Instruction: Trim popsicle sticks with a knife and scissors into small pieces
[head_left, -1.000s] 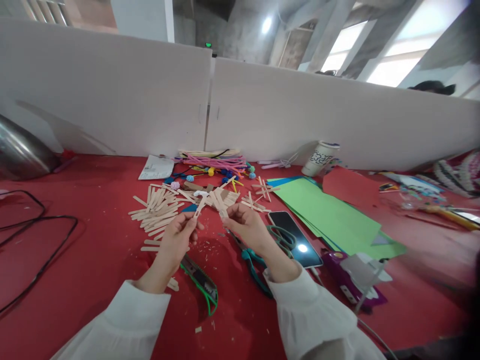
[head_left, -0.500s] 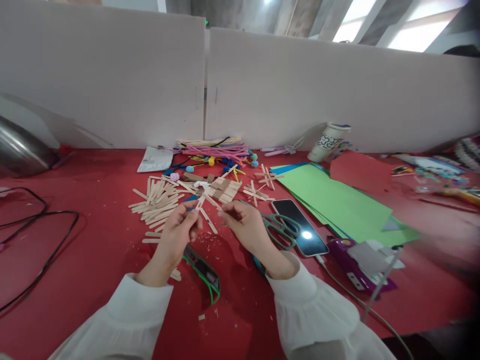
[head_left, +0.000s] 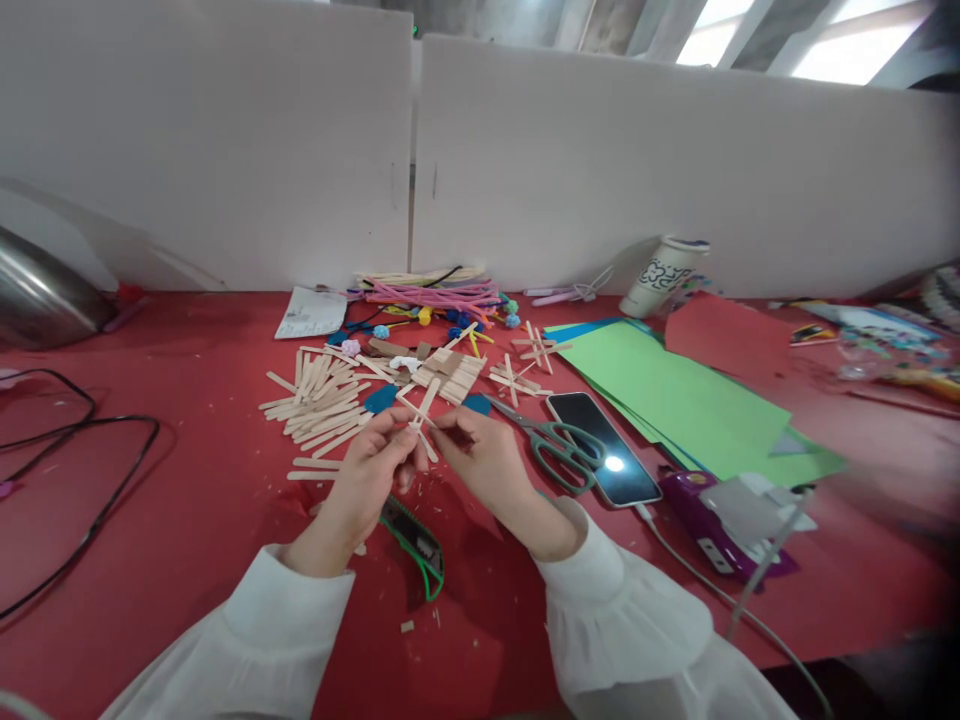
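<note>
Stood by the worktop (head_left: 187, 480) for a bit. Both hands were up just over the red cover, close together. The left hand (head_left: 371, 465) and right hand (head_left: 480, 455) each had fingertips pinched shut on the same little pair of crossed sticks (head_left: 421, 415), which were held in the air between them, just in front of the stick panel (head_left: 450, 375).

Progress-wise I'd say it was midway. A few finished-looking crosses (head_left: 517, 380) and that flat panel already lay behind the hands, but a big loose pile of sticks (head_left: 319, 405) sat to the left untouched, so plenty was left. Wood crumbs were scattered about. The green knife (head_left: 416, 545) lay under the left wrist, and the scissors (head_left: 559, 445) lay beside a phone (head_left: 604, 462).

Containers: only two I could spot. A paper cup (head_left: 664, 277) leaned against the white partition at the back, and I couldn't tell if anything was in it. A metal bowl (head_left: 37, 300) sat at the far left edge, its inside out of sight
</note>
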